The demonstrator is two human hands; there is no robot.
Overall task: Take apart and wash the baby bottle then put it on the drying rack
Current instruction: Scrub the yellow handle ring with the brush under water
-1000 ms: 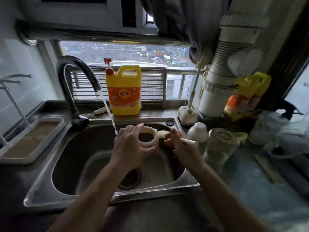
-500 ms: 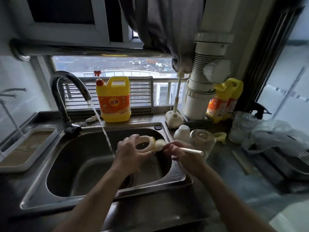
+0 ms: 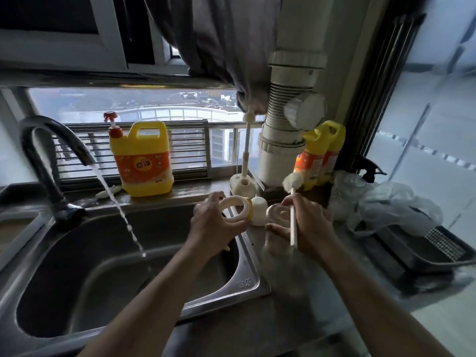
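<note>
My left hand (image 3: 213, 225) grips the cream bottle collar ring (image 3: 235, 210) with its yellow handle over the sink's right rim. My right hand (image 3: 306, 225) holds a thin white brush (image 3: 293, 202) upright, its sponge head pointing up, just right of the ring and apart from it. The clear bottle body (image 3: 277, 215) stands on the counter behind my right hand, partly hidden by it. The white cap (image 3: 258, 210) stands between the ring and the bottle.
Water runs from the dark tap (image 3: 51, 150) into the steel sink (image 3: 247, 274). A yellow detergent jug (image 3: 141, 161) stands on the sill. A brush stand (image 3: 242, 186), a white pipe (image 3: 283, 140) and two yellow bottles (image 3: 319, 153) sit behind. A dark drying rack (image 3: 438, 248) and plastic bag (image 3: 381, 207) lie right; a tray (image 3: 15, 233) left.
Both hands have moved right, from over the basin to the sink's right rim. The brush has come away from the ring and now stands upright.
</note>
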